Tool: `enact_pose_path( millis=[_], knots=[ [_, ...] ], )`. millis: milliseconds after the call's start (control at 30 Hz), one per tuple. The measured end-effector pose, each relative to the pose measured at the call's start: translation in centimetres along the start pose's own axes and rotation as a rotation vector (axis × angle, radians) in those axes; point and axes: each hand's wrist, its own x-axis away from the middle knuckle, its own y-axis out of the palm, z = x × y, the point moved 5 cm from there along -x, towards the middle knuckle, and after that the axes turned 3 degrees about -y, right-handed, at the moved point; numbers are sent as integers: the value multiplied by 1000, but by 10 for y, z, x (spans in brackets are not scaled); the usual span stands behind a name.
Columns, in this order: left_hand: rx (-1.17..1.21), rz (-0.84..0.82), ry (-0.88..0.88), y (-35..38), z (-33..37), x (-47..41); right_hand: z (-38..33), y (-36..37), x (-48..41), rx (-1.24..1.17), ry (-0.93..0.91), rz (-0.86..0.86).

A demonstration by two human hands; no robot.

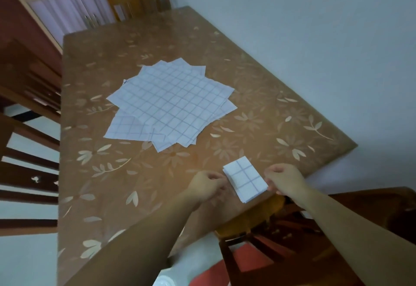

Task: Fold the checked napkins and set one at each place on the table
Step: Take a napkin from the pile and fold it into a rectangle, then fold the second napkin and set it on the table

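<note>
Now L grip (207, 184) & R grip (283, 180) are both pinching the folded napkin (245, 180), fingers curled, btwn them at the tabletop (112, 72) edge. Unfolded napkin pile (171, 103) is lying well beyond the grips, twd left.

The table (108, 168) has a smooth, glossy, flower-printed top, plastic-like in its sheen. The folded napkin (245, 179) at 5 o'clock looks thin and matt. The chair (18, 177) at 9 o'clock is dark varnished wood.
</note>
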Motion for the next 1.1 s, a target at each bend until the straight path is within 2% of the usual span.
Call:
enact_pose_path(
  millis=[133,267,467,567,667,767,933,1100],
  knots=[
    [-269,160,182,-53,20,15,-50,21,9,-19,-93,-86],
    [-382,258,251,-110,21,36,-99,64,33,71,-226,-189],
    [-465,289,326,-196,2,59,-154,136,80,144,-358,-124],
    [-535,267,395,-238,-8,66,-166,170,100,140,-369,-26],
    [-604,259,482,-272,-9,72,-177,196,114,251,-383,48],
    [-640,249,493,-292,-4,67,-186,208,119,298,-399,78],
    [-733,228,536,-299,6,43,-184,208,95,233,-316,157],
    [-711,228,517,-291,16,2,-181,203,40,317,-270,105]
  ],
)
